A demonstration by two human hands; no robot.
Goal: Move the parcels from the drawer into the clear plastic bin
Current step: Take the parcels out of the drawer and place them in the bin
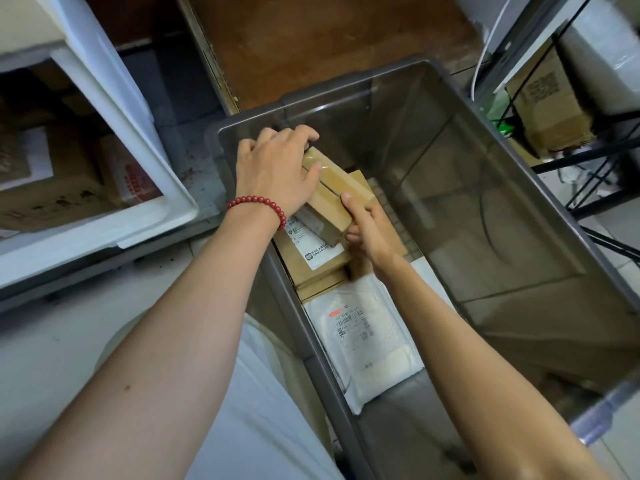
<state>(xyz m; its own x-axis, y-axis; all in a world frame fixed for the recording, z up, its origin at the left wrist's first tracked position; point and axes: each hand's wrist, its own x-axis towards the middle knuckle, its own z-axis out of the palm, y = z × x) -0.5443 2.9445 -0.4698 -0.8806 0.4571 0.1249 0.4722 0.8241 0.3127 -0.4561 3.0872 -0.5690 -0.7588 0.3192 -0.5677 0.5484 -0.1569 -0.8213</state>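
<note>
step: setting down | left hand [277, 174] curled over far end of small brown taped cardboard parcel [337, 192], right hand [367, 226] pinching near end | parcel inside clear grey-tinted plastic bin [249, 128], over labelled boxes | tip: lower flat, release both together (white drawer [131, 216] holds more)

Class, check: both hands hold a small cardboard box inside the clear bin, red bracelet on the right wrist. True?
No: head view shows the red bracelet on the left wrist. Left hand and right hand do hold the small cardboard box inside the clear bin.
</note>
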